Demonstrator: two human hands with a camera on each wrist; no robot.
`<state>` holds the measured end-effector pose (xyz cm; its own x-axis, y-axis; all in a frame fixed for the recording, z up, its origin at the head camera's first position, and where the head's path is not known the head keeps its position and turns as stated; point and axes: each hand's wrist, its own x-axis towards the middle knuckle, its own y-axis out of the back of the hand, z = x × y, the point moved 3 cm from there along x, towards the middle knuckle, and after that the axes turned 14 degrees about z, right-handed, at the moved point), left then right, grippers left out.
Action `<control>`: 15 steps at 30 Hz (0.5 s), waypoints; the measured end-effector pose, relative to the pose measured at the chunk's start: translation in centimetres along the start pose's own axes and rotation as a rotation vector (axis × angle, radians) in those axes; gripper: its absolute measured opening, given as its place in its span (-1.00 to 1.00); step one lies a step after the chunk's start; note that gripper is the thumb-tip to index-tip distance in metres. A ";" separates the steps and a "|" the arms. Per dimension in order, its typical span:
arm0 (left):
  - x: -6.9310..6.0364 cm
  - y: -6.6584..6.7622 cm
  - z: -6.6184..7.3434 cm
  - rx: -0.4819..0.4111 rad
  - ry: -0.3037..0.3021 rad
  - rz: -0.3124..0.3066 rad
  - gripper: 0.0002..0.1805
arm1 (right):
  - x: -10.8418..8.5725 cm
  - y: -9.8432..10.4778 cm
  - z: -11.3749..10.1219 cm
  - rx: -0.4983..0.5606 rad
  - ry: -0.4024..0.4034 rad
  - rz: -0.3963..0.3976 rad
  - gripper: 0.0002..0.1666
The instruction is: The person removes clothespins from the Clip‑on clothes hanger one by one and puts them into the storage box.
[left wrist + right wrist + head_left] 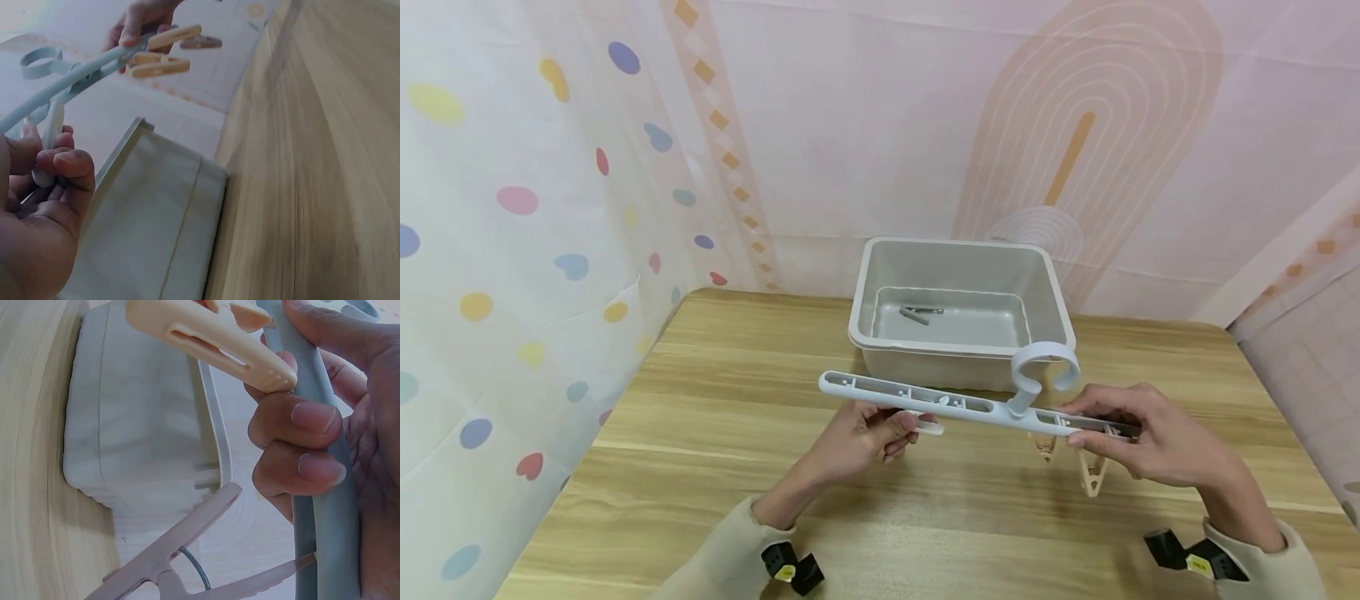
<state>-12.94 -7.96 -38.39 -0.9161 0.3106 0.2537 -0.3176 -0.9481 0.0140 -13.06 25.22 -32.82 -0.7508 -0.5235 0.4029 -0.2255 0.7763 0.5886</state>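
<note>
Hanger gripped by right hand, centre right of frame, tan clips already hung there — white clip pinched at hanger's underside by left hand, fastening unclear — and grey clip, in upper-centre bin, apparently left to be hung.

Holds pale hanger, with hook upward and tan clips below, by one end in right hand, and pinches white clip just under hanger in left hand.

Bright, even light, soft shadows on the table, wrist views hazier.
</note>
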 end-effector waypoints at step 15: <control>0.5 3.1 1.2 0.260 -0.017 0.082 -0.86 | -0.3 -0.1 0.3 0.031 -0.032 -0.001 -0.57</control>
<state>-14.07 -10.84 -37.04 -0.9311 0.2325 0.2809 -0.1664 -0.9564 0.2401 -12.99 25.47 -33.21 -0.7698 -0.5134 0.3792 -0.2452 0.7864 0.5670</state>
